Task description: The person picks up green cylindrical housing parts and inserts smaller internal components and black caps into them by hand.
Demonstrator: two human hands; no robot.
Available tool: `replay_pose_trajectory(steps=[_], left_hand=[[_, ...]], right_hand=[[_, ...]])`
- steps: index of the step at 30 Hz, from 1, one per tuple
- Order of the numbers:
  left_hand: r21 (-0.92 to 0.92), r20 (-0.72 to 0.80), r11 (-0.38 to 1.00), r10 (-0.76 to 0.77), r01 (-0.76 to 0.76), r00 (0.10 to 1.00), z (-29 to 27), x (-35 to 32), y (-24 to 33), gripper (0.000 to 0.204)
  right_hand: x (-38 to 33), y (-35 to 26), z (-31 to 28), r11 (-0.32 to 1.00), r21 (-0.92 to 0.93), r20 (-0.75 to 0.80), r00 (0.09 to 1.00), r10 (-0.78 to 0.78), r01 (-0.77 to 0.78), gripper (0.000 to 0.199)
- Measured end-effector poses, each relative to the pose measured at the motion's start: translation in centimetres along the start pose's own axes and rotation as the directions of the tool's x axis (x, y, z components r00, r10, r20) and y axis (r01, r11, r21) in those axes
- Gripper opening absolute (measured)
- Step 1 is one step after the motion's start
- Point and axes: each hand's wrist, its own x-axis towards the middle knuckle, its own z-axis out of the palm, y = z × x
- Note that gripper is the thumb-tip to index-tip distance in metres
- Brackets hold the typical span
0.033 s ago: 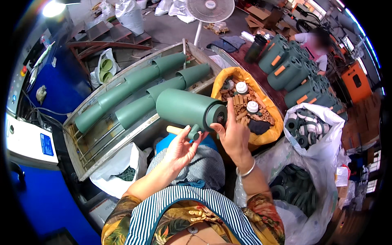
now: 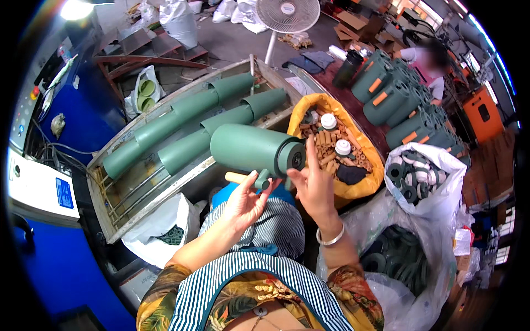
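A green cylindrical jug (image 2: 248,148) lies on its side in front of me, its narrower green lid (image 2: 291,156) facing right with a dark round centre. My left hand (image 2: 246,207) is closed around the jug's side handle (image 2: 264,180), which has a tan grip (image 2: 236,177) poking out past my fingers. Beside the lid is my right hand (image 2: 316,190), its index finger stretched upward and its thumb apart from it. The thumb is close to the lid's lower edge; whether it touches cannot be told. The other right fingers are partly hidden.
Green curved shells (image 2: 165,118) rest in a wooden trough (image 2: 107,229). A yellow sack (image 2: 367,190) holds tan tubes and white caps. Bags of green rings (image 2: 400,254) and caps (image 2: 417,175) stand right. Several jugs (image 2: 383,102) line a table near another person (image 2: 422,63). A fan (image 2: 287,14) stands behind.
My right hand has shifted slightly left and drawn back from the lid, uncovering more of its dark centre. My left hand keeps its hold on the handle.
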Motion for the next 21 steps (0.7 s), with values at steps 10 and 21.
replay_pose_trajectory(steps=[10,21], left_hand=[[0.113,0.109,0.974,0.186,-0.198,0.976,-0.5,-0.9,0.6,0.038],[0.603,0.544,0.307,0.517,-0.736,0.661,-2.5,2.1,-2.0,0.025]], right_hand=[[-0.1,3.5,1.4,0.902,-0.23,-0.117,0.91,-0.398,0.365,0.092],[-1.8,4.2,9.7,-0.391,0.899,0.304,0.924,0.231,-0.198,0.033]])
